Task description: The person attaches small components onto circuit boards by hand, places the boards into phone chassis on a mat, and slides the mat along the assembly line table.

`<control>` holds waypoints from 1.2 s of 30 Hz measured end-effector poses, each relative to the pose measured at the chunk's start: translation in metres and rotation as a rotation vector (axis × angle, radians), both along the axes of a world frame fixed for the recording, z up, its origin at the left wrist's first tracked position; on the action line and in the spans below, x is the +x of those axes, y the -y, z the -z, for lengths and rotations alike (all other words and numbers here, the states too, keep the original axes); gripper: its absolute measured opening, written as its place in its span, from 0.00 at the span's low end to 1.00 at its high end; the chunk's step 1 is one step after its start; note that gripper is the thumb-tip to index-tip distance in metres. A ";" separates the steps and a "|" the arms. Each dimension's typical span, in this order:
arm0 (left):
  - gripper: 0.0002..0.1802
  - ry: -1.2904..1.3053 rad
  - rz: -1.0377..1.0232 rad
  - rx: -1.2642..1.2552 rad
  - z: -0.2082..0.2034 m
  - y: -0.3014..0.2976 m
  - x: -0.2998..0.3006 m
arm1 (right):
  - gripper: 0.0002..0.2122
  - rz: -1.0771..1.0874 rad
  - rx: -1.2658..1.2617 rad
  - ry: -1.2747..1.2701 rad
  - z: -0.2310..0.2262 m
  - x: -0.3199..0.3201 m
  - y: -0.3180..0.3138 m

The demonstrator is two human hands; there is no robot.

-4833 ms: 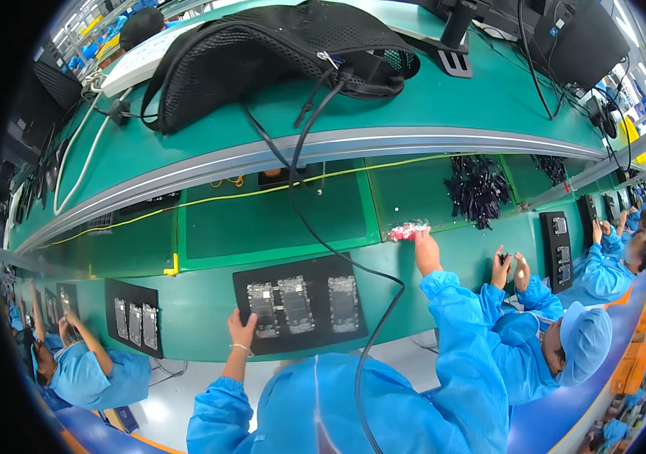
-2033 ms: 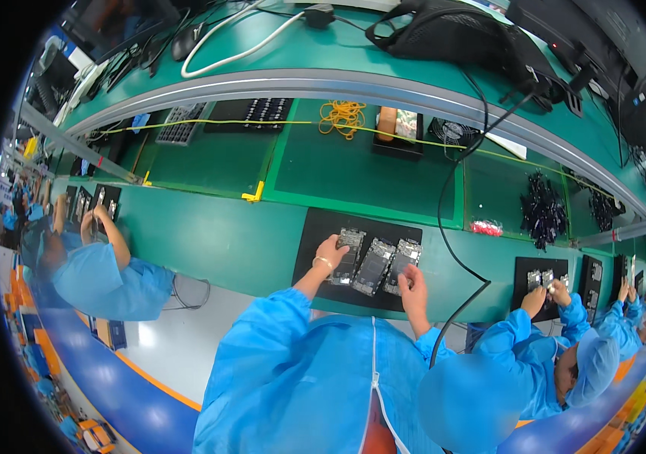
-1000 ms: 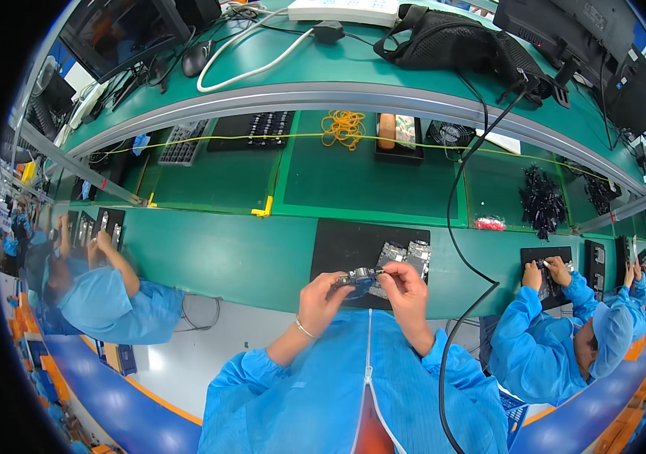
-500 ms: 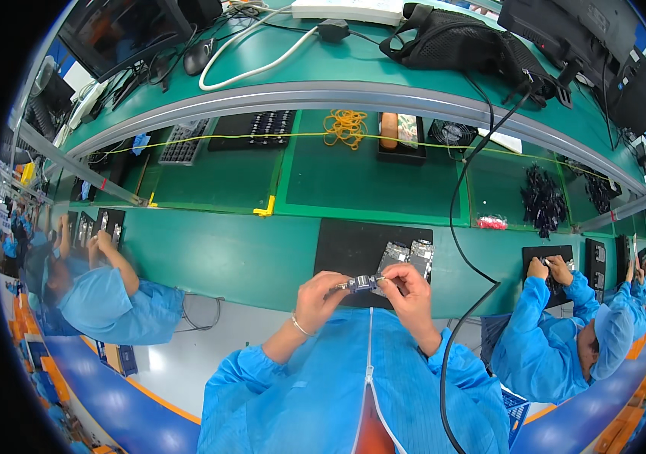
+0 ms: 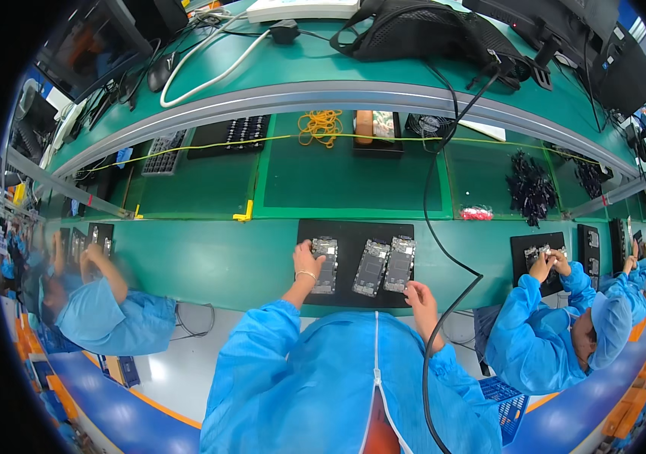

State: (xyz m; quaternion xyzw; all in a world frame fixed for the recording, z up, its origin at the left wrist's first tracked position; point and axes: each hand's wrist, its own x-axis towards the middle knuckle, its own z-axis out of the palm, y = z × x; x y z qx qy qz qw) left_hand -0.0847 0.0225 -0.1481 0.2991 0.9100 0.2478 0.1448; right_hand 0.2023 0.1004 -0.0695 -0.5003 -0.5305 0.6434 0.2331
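Three phone-like circuit boards lie on a black mat (image 5: 346, 250) in front of me: a left board (image 5: 325, 274), a middle board (image 5: 371, 268) and a right board (image 5: 400, 263). My left hand (image 5: 306, 262) is at the upper left edge of the left board, its thumb and fingers closed about that edge. By the lower right corner of the right board is my right hand (image 5: 423, 300), its fingers bent and loosely apart, with nothing visible in them. Whether its fingertips touch that board, I cannot tell.
A black cable (image 5: 453, 264) hangs down past my right arm. Under the metal shelf rail (image 5: 293, 94) are yellow bands (image 5: 320, 127) and a dark bundle of strips (image 5: 531, 189). Co-workers sit at the left (image 5: 115, 303) and right (image 5: 546, 325).
My hands have parted from the board they held edge-on between them. A board now lies flat at the mat's left, under my left hand. The view has shifted slightly.
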 end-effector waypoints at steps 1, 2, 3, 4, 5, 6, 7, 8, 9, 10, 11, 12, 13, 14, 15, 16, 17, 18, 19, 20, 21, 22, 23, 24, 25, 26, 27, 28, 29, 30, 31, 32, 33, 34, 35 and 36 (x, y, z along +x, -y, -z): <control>0.35 -0.280 -0.006 0.114 0.001 -0.002 0.011 | 0.15 0.018 0.008 0.027 -0.002 0.006 0.001; 0.35 -0.280 -0.003 0.110 0.003 -0.006 0.021 | 0.15 0.021 0.004 0.027 -0.003 0.010 0.001; 0.37 -0.199 0.127 0.147 0.005 -0.011 0.030 | 0.15 0.053 -0.031 0.003 -0.004 0.013 0.001; 0.39 -0.116 0.258 0.183 0.006 -0.015 0.043 | 0.15 0.086 -0.066 -0.019 -0.005 0.017 0.002; 0.40 0.020 0.255 0.203 0.012 -0.020 0.060 | 0.15 0.079 -0.069 -0.019 -0.007 0.018 0.002; 0.42 0.155 0.249 0.223 0.017 -0.027 0.077 | 0.15 0.059 -0.069 -0.024 -0.009 0.017 0.002; 0.44 0.098 0.231 0.102 0.009 -0.041 0.094 | 0.15 0.060 -0.066 -0.023 -0.007 0.020 0.000; 0.45 0.038 0.208 -0.019 -0.005 -0.054 0.106 | 0.15 0.069 -0.068 -0.019 -0.004 0.023 -0.001; 0.45 0.057 0.162 -0.067 -0.008 -0.062 0.109 | 0.15 0.053 -0.047 -0.008 -0.001 0.024 -0.001; 0.45 0.057 0.157 -0.071 -0.008 -0.068 0.108 | 0.15 0.037 -0.027 0.003 -0.002 0.023 -0.001; 0.46 0.111 0.149 -0.142 -0.008 -0.073 0.106 | 0.15 0.031 -0.031 0.003 -0.003 0.024 -0.001; 0.46 0.164 0.142 -0.212 -0.008 -0.075 0.105 | 0.15 0.025 -0.050 0.035 -0.004 0.024 -0.002; 0.38 0.119 0.095 -0.167 -0.004 -0.076 0.106 | 0.15 0.022 -0.068 0.066 -0.005 0.022 -0.003; 0.38 0.116 0.085 -0.168 0.005 -0.073 0.098 | 0.15 0.011 -0.070 0.062 -0.005 0.019 -0.002; 0.32 0.216 0.127 -0.187 0.013 -0.070 0.085 | 0.15 -0.011 -0.044 0.040 -0.002 0.015 -0.001; 0.26 0.320 0.180 -0.205 0.019 -0.067 0.077 | 0.14 -0.023 -0.017 0.021 0.003 0.014 -0.001; 0.18 0.393 0.177 -0.100 0.017 -0.063 0.073 | 0.14 -0.010 -0.018 0.023 0.007 0.012 -0.004; 0.18 0.394 0.189 -0.102 0.014 -0.057 0.071 | 0.14 -0.027 0.038 0.003 0.011 0.008 -0.006; 0.17 0.455 0.229 0.044 0.007 -0.049 0.068 | 0.14 -0.040 0.093 -0.017 0.013 0.003 -0.009; 0.17 0.515 0.262 0.190 0.003 -0.038 0.064 | 0.14 -0.030 0.093 -0.018 0.007 -0.006 -0.012; 0.14 0.599 0.259 0.235 -0.001 -0.029 0.061 | 0.13 -0.049 0.153 -0.017 0.001 -0.016 -0.016; 0.14 0.600 0.269 0.231 -0.014 -0.021 0.060 | 0.13 -0.053 0.185 -0.016 -0.006 -0.026 -0.019; 0.13 0.792 0.241 0.307 -0.037 -0.016 0.062 | 0.13 -0.047 0.216 -0.011 -0.011 -0.034 -0.023; 0.12 0.979 0.198 0.384 -0.061 -0.010 0.063 | 0.13 -0.031 0.217 -0.054 -0.017 -0.044 -0.026; 0.12 0.977 0.196 0.385 -0.078 -0.003 0.064 | 0.13 -0.024 0.217 -0.097 -0.025 -0.053 -0.024; 0.12 0.991 0.215 0.450 -0.093 0.002 0.065 | 0.13 -0.023 0.218 -0.097 -0.032 -0.059 -0.022; 0.11 1.006 0.234 0.514 -0.104 0.006 0.066 | 0.12 -0.023 0.201 -0.113 -0.040 -0.064 -0.020; 0.11 1.003 0.230 0.519 -0.113 0.010 0.065 | 0.11 -0.032 0.185 -0.130 -0.047 -0.069 -0.018; 0.11 0.909 0.260 0.520 -0.120 0.013 0.065 | 0.11 -0.037 0.188 -0.132 -0.052 -0.071 -0.015; 0.11 0.815 0.289 0.519 -0.124 0.015 0.065 | 0.10 -0.034 0.221 -0.125 -0.056 -0.072 -0.013; 0.11 0.813 0.284 0.523 -0.124 0.019 0.065 | 0.09 -0.036 0.237 -0.121 -0.060 -0.074 -0.009; 0.12 0.739 0.257 0.497 -0.123 0.022 0.064 | 0.09 -0.038 0.255 -0.118 -0.064 -0.075 -0.005; 0.14 0.665 0.229 0.471 -0.123 0.026 0.064 | 0.09 -0.026 0.271 -0.132 -0.068 -0.076 -0.001; 0.14 0.665 0.229 0.474 -0.124 0.029 0.066 | 0.09 -0.018 0.281 -0.138 -0.072 -0.076 0.002; 0.13 0.586 0.221 0.511 -0.126 0.032 0.068 | 0.08 -0.011 0.290 -0.143 -0.076 -0.077 0.005; 0.13 0.506 0.212 0.548 -0.128 0.035 0.070 | 0.08 -0.013 0.290 -0.140 -0.081 -0.077 0.009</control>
